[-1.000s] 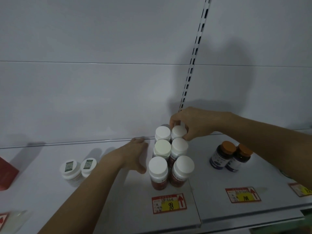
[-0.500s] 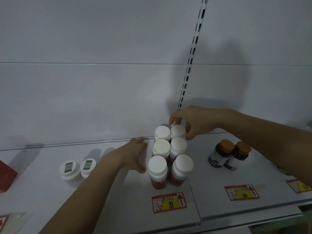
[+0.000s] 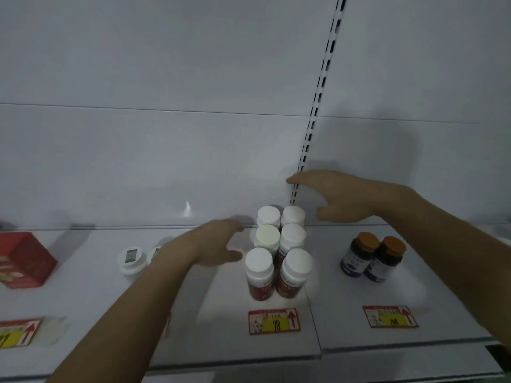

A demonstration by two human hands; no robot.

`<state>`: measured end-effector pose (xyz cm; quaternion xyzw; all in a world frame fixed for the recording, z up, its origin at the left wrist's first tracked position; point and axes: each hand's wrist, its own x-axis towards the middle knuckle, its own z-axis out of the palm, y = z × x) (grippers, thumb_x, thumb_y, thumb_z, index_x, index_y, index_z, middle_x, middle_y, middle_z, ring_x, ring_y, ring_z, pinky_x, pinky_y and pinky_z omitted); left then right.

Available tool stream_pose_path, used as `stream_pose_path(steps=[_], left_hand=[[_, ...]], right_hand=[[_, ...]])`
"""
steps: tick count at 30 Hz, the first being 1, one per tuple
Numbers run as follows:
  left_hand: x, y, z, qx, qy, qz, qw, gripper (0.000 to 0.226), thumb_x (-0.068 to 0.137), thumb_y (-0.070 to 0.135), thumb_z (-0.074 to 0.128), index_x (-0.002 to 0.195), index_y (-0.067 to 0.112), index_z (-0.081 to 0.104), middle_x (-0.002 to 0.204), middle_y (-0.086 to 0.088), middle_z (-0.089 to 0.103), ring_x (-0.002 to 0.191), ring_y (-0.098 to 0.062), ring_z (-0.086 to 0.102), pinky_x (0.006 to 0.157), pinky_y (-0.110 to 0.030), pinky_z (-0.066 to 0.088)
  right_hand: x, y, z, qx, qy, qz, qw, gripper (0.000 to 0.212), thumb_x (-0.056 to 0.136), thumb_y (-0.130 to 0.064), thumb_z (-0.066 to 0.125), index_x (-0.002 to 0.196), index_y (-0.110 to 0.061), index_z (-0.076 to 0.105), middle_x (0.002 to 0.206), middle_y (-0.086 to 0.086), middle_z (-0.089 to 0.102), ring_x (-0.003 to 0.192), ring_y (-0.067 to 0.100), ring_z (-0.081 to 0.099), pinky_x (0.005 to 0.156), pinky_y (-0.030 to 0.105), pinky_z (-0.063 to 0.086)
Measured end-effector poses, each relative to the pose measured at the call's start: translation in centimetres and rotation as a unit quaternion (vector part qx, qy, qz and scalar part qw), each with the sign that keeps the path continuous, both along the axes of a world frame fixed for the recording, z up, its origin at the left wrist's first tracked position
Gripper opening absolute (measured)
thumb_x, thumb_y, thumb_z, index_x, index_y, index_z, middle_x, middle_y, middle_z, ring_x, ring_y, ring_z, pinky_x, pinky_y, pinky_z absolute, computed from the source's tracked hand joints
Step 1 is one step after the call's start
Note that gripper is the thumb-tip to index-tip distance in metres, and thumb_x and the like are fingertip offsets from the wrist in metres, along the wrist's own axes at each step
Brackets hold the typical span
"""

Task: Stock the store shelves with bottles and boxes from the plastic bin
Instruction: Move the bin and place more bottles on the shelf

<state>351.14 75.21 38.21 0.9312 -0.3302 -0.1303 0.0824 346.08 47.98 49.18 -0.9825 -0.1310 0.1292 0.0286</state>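
Note:
Several red bottles with white caps (image 3: 279, 252) stand in two columns on the white shelf (image 3: 345, 313). My right hand (image 3: 340, 200) hovers above and right of the rear-right bottle (image 3: 293, 215), fingers spread and holding nothing. My left hand (image 3: 221, 246) floats just left of the cluster, fingers relaxed, clear of the bottles. The plastic bin is out of sight.
Two dark bottles with orange caps (image 3: 372, 257) stand to the right. Two low white jars (image 3: 132, 259) and a red box (image 3: 23, 261) sit to the left. Red and yellow price tags (image 3: 273, 321) lie along the shelf front. The slotted upright (image 3: 318, 106) runs up the back panel.
My right hand has let go of the rear-right bottle's cap and lifted up and to the right, fingers spreading. My left hand has drawn back slightly from the shelf's rear.

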Motion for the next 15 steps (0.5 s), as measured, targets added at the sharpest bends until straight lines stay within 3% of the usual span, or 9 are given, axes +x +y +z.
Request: stream_pose_path(steps=[3,7,15], left_hand=[[-2.4,2.6,4.6,-0.062,-0.091,0.038,0.993,0.060,0.100,0.038,0.055,0.153,0.019,0.035,0.159,0.000,0.037,0.144,-0.019,0.036,0.114,-0.026,0.026],[-5.8,7.7,8.2,-0.063,-0.155,0.093,0.982,0.062,0.102,0.039,0.051,0.157,0.020,0.028,0.162,0.001,0.031,0.149,-0.016,0.028,0.118,-0.029,0.024],[-13.8,17.7,9.0,-0.067,-0.186,0.235,0.952,0.069,0.100,0.045,0.050,0.159,0.022,0.022,0.165,0.005,0.022,0.153,-0.010,0.011,0.123,-0.035,0.019]], right_hand=[[-2.2,1.6,-0.5,0.060,-0.058,0.009,0.996,0.072,0.100,-0.020,0.053,0.160,-0.027,0.014,0.167,-0.008,0.011,0.152,0.008,0.007,0.116,0.017,0.003],[-4.6,6.0,-1.7,0.135,-0.126,0.048,0.982,0.069,0.102,-0.039,0.052,0.160,-0.022,0.019,0.167,-0.005,0.016,0.154,0.011,0.007,0.119,0.022,0.003],[-5.3,15.9,-2.2,0.205,-0.094,0.137,0.965,0.073,0.099,-0.056,0.044,0.160,-0.028,0.015,0.167,-0.012,0.012,0.153,0.007,0.006,0.123,0.028,0.009]])
